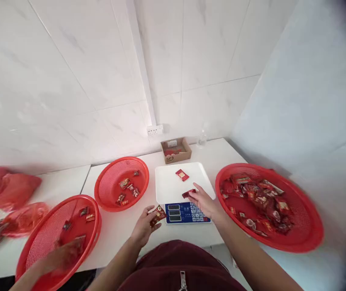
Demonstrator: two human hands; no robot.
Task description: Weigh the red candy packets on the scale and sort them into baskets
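Left hand (pixel 142 228), fingers nearly closed, grips a brown packet (pixel 158 215); the right hand (pixel 203 202) pinches a dark red packet (pixel 187 193) above the scale. On the white table (pixel 121 230), a wide red basket (pixel 312 226) of wrapped packets stands right; a near basket (pixel 44 226), holding another person's blurred hand (pixel 65 255), and a far basket (pixel 104 188) stand left. Centre, the scale (pixel 168 184) sits before a cardboard box (pixel 180 158), one bright red packet (pixel 182 175) on top.
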